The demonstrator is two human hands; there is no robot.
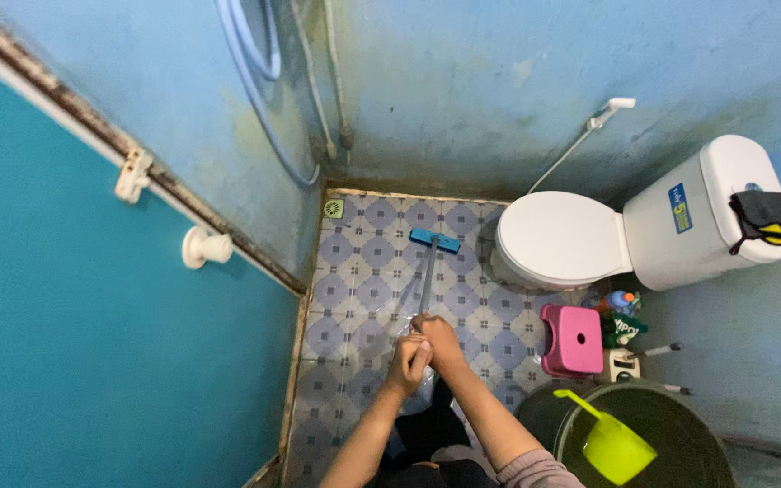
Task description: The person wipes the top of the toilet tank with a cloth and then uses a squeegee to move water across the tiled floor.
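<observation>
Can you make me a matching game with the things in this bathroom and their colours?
Things:
1. brush head on the long handle that both the left hand and right hand hold
2. small stool
3. dipper in the bucket
4. toilet lid

Colours:
A. white
B. lime green
C. blue
D. pink

Pairs: 1-C, 2-D, 3-B, 4-A
</observation>
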